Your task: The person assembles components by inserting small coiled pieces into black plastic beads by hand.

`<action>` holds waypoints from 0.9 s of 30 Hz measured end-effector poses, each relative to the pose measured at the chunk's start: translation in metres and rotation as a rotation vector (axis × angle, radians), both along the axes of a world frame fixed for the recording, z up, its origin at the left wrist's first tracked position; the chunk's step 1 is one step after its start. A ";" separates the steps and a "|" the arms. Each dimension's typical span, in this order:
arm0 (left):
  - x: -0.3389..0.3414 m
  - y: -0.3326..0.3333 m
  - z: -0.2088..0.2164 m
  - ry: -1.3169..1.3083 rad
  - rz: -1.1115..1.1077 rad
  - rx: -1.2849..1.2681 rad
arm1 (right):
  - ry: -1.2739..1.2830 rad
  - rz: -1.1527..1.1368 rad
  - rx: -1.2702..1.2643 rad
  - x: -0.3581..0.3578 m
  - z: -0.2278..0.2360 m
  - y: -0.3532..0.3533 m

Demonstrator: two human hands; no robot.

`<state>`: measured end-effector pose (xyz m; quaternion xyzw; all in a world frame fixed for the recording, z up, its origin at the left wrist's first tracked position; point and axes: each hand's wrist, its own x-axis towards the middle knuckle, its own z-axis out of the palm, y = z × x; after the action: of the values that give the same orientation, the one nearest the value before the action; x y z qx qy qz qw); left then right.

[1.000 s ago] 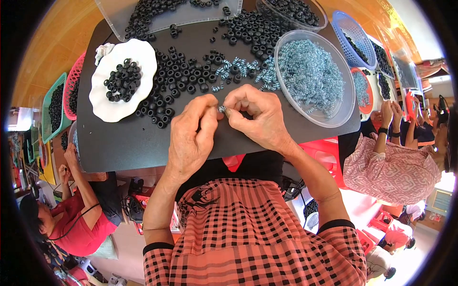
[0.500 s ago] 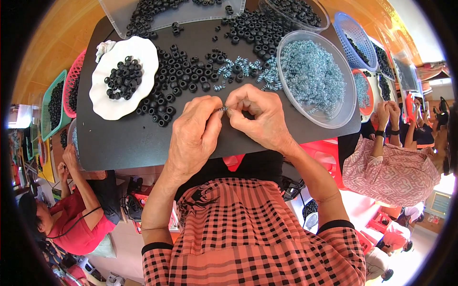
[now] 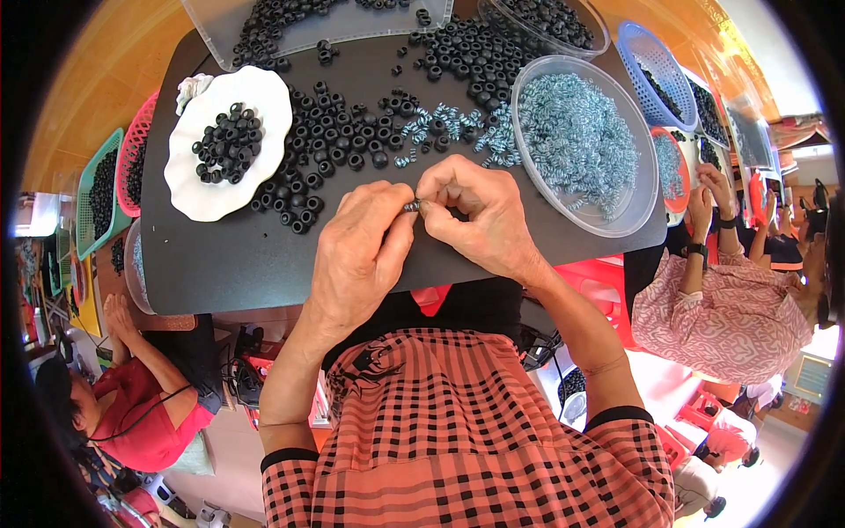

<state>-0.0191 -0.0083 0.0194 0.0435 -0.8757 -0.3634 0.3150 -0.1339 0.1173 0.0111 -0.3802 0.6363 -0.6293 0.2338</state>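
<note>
Beads point(image 3: 339, 134) on black table point(image 3: 220, 268), people point(image 3: 717, 308) alongside

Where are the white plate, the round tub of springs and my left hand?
White plate point(image 3: 216, 201): head view, bare lower part.
Round tub point(image 3: 637, 199): head view, bare lower-right wall.
Left hand point(image 3: 356, 251): head view, back of the hand.

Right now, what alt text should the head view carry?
The left hand and right hand pinch a tiny piece above a dark table. Beyond lie loose black beads, a wavy white plate holding more at left, and a tub of blue coils at right.
</note>
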 end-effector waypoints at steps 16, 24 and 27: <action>0.003 -0.003 0.008 -0.295 -0.085 0.678 | 0.027 0.006 0.005 0.001 0.002 0.001; 0.000 0.000 0.000 -0.065 -0.031 0.103 | 0.047 0.023 0.006 -0.001 0.001 0.003; 0.004 -0.001 0.002 -0.148 -0.087 0.296 | -0.001 0.030 -0.005 0.000 -0.002 0.003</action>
<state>-0.0153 -0.0095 0.0213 0.0780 -0.8344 -0.4976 0.2236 -0.1337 0.1204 0.0094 -0.3901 0.6287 -0.6275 0.2426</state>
